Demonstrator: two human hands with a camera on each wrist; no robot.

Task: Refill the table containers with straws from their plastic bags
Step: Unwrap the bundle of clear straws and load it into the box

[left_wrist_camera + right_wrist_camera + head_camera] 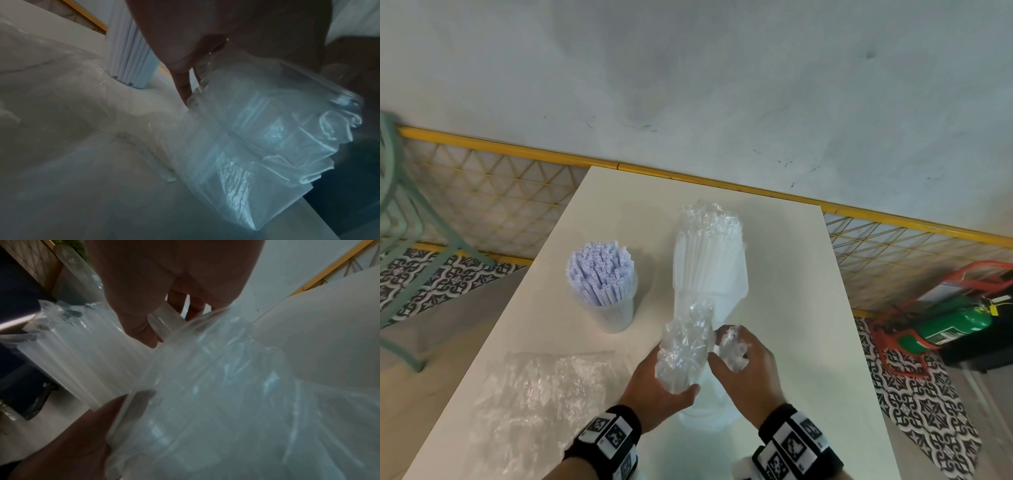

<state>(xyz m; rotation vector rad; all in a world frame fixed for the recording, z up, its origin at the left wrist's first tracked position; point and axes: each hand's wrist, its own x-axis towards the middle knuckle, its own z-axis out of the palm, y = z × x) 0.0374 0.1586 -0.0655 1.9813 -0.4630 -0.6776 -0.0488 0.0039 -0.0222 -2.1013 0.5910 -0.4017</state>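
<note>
A clear cup of lavender straws [600,274] [131,48] stands on the white table [791,274], left of centre. A taller clear container [710,287] right of it holds clear wrapped straws [710,233] [78,350]. In front of that container, my left hand [664,387] grips a crumpled clear plastic bag [685,349] [257,129] [226,386] from below. My right hand [746,370] pinches a bunched part of the same bag [732,346] at its right side. The bag hides the lower part of the container.
Another empty clear plastic bag [544,387] [51,81] lies flat on the table's near left. A yellow mesh fence [493,192] runs behind the table. A green cylinder in a red frame [955,322] sits on the floor at right, a teal chair [400,222] at left.
</note>
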